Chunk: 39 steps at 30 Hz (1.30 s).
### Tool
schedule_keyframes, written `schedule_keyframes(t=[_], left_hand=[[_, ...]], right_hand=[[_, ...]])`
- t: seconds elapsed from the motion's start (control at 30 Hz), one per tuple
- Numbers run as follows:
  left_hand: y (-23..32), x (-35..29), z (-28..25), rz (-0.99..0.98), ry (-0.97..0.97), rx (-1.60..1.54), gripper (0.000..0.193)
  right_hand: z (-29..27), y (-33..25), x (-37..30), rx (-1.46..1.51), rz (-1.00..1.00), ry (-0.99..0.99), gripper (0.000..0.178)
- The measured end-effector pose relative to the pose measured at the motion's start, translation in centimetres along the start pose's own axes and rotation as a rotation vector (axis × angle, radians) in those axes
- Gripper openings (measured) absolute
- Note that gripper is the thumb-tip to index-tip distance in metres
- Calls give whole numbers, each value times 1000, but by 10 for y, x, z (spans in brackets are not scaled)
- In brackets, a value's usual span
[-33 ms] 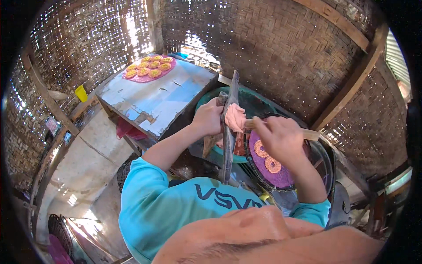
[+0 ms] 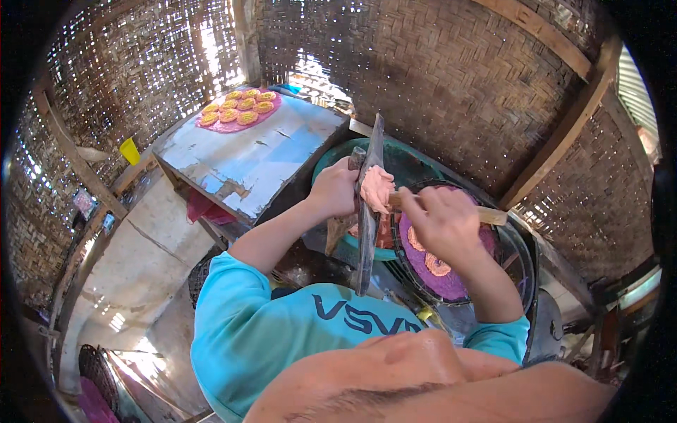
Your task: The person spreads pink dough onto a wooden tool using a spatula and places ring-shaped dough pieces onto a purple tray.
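Observation:
My left hand (image 2: pixel 334 189) is closed round a short dark rod (image 2: pixel 357 155), beside a long, narrow, worn board (image 2: pixel 367 247) standing in front of me. A lump of soft pink dough (image 2: pixel 377 189) sits against the board, at the tip of a pale flat wooden stick (image 2: pixel 491 216). That stick is gripped in my right hand (image 2: pixel 444 222), fingers wrapped over it. Below the right hand lies a round purple sheet (image 2: pixel 446 282) on a dark round rack, bearing orange coiled rings (image 2: pixel 437 265); the hand hides part of it.
To the left, a low table with a peeling blue-white top (image 2: pixel 282 155) carries a pink sheet with several yellow-orange coils (image 2: pixel 247 104). A green basin (image 2: pixel 409 151) stands behind the board. Woven bamboo walls (image 2: pixel 437 92) close in the far side. A yellow cup (image 2: pixel 130 151) hangs at left.
My right hand and the wooden stick have shifted slightly to the left, toward the dough. The left hand stays in place on the rod.

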<state>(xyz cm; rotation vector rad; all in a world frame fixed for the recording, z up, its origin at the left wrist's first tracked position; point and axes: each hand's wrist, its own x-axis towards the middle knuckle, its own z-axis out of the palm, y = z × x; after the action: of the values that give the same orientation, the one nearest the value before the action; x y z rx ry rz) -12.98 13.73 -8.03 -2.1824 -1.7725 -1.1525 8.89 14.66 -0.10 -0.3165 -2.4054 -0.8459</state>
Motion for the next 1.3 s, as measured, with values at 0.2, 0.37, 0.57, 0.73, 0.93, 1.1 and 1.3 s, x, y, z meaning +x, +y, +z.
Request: schedule_keyframes(t=[0.2,0.37,0.57,0.73,0.93,1.1,1.3], left_hand=[[-23,3,-1,-46,-133,8,33],[-61,5,-19,-320,-188,-165,40],[-86,20,20,-187,-315,-883,25],[-130,24,31,-208,-452,-907,24],[-47,3,-15,-169,-30,-224,39],[-26,-5,-14,-115,-50,16,40],[-9,-8,-12,-96,-80,64,37]], right_hand=[[3,12,-6,4,-32,18,28],[-28,41,-23,79,261,117,29],[12,43,-26,150,356,132,27],[12,41,-34,309,356,60,24],[-7,50,-29,315,352,-9,22],[-6,51,-20,296,266,-143,16],[0,32,3,224,190,-286,16]])
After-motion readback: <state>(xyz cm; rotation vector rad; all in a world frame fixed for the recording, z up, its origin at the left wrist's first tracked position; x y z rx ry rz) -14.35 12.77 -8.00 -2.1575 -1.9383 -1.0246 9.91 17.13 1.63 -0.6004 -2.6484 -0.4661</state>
